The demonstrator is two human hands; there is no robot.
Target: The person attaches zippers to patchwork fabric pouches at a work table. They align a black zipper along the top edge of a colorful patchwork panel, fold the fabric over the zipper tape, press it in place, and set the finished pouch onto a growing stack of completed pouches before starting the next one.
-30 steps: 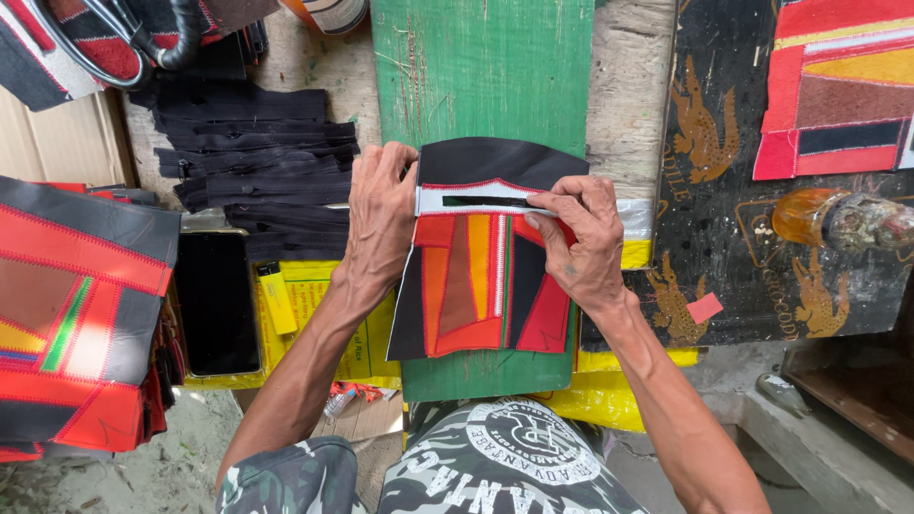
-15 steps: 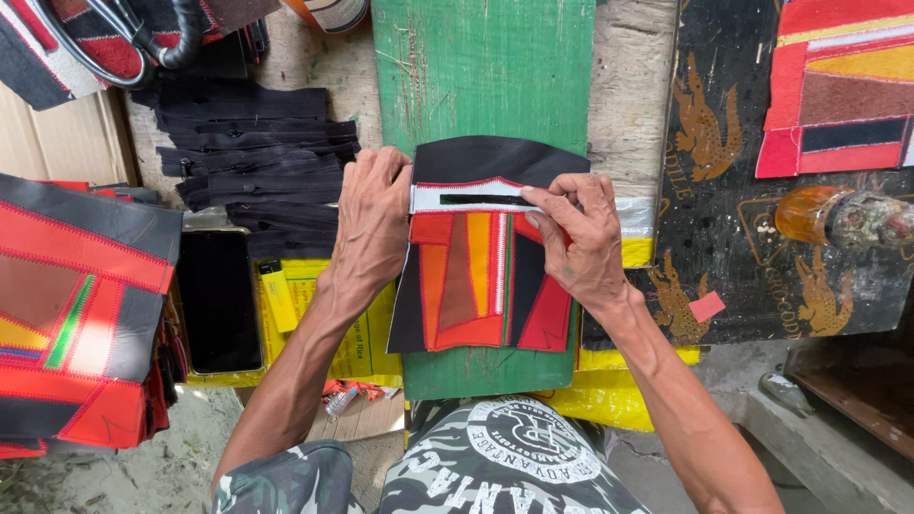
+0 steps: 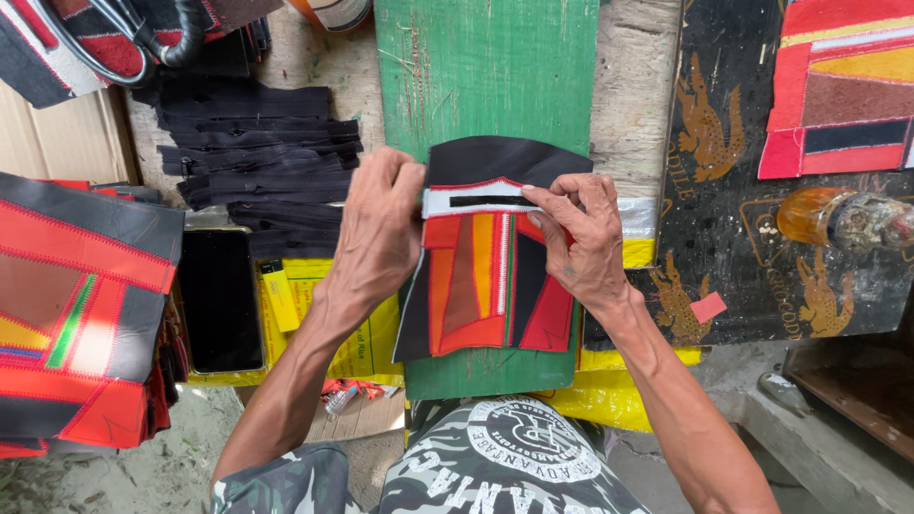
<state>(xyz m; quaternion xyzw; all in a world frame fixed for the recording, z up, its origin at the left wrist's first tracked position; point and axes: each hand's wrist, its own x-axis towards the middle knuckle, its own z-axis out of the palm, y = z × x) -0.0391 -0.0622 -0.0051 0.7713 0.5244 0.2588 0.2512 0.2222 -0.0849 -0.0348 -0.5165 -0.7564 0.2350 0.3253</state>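
Note:
A patchwork fabric panel (image 3: 486,276) in red, orange and black lies on a green wooden board (image 3: 486,67). Its top part is black, and a white strip with a black slot (image 3: 481,201) runs across it. My left hand (image 3: 381,224) presses on the panel's left edge, fingertips at the white strip's left end. My right hand (image 3: 583,233) rests on the panel's right side, with forefinger and thumb pinching the strip's right end.
A pile of black zippers (image 3: 257,162) lies left of the board. A black phone (image 3: 221,300) and a yellow lighter (image 3: 280,295) sit nearby. A stack of patchwork panels (image 3: 81,314) is at far left, another panel (image 3: 843,86) at top right, and an orange bottle (image 3: 838,219) at right.
Both hands have shifted only slightly along the white strip; the panel stays in the same place on the board.

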